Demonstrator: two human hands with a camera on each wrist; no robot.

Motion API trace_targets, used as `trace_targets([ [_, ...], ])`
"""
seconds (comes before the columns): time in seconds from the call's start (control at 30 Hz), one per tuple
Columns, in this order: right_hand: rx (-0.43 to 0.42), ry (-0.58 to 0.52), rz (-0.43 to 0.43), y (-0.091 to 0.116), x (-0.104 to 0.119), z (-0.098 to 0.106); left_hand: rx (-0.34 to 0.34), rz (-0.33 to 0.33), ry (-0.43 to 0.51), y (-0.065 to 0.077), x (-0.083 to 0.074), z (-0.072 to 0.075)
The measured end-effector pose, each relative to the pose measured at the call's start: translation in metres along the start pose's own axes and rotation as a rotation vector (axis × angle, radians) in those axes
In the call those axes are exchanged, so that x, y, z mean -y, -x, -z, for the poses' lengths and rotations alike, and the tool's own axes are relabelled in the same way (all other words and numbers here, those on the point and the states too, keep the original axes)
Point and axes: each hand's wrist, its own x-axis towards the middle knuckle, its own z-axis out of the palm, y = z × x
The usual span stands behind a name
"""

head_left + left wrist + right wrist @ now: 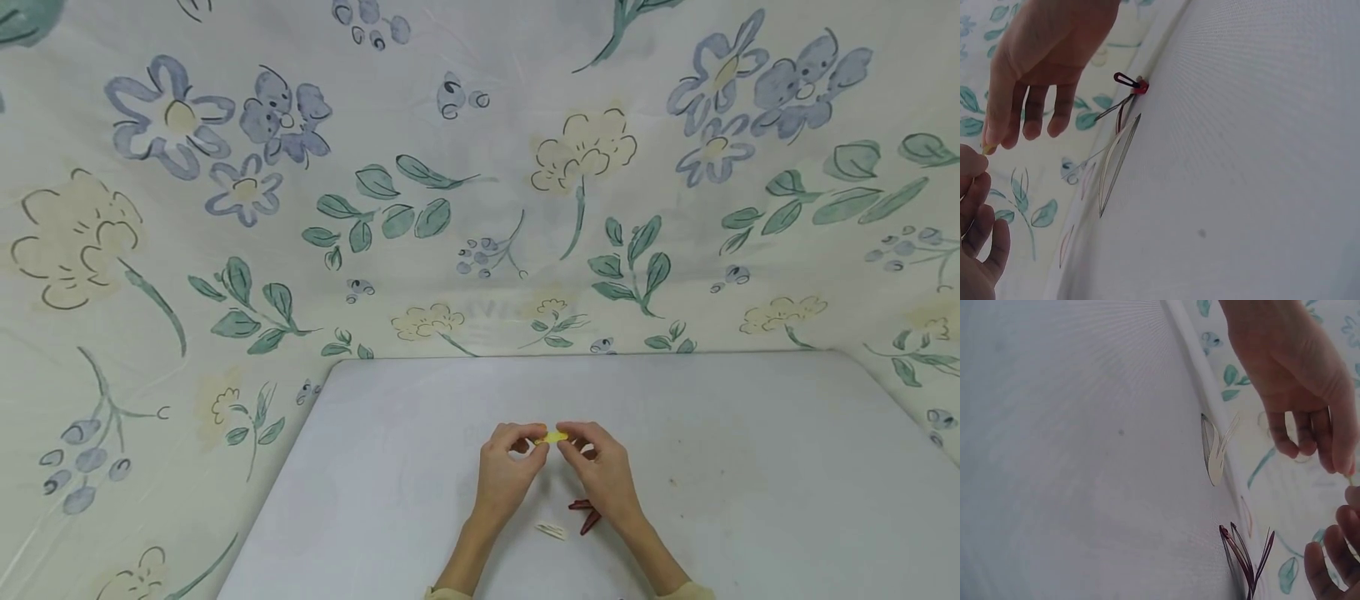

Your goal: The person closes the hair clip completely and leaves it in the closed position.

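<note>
A small yellow hair clip (553,437) is held above the table between both hands. My left hand (508,471) pinches its left end between thumb and fingertips. At the other end, my right hand (606,472) pinches it the same way; the fingers hide part of the clip. Below the hands, a cream-white snap hair clip (551,531) lies on the table. Dark red hair clips (591,522) lie beside it, near the right wrist. In the right wrist view the white clip (1215,465) and the red clips (1249,559) appear side by side, standing open.
A white-covered table (390,467) spreads under the hands, with a few small specks to the right. Behind it and at both sides hangs a flower-patterned cloth (510,125).
</note>
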Motion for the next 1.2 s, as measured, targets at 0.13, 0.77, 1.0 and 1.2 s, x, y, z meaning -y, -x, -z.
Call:
trace_targets([
  [0.13, 0.01, 0.006, -0.009, 0.0, 0.003, 0.0, -0.007, -0.044, -0.041, -0.002, 0.001, 0.002],
  [0.77, 0.142, 0.237, 0.054, -0.019, 0.011, -0.007, 0.09, 0.001, -0.195, -0.019, 0.004, 0.028],
  [1.0, 0.197, 0.368, 0.083, -0.035, 0.013, -0.011, 0.13, -0.04, -0.313, -0.036, 0.005, 0.034],
  [1.2, 0.258, 0.459, 0.065, -0.047, 0.012, -0.016, 0.182, -0.017, -0.413, -0.048, 0.012, 0.034],
])
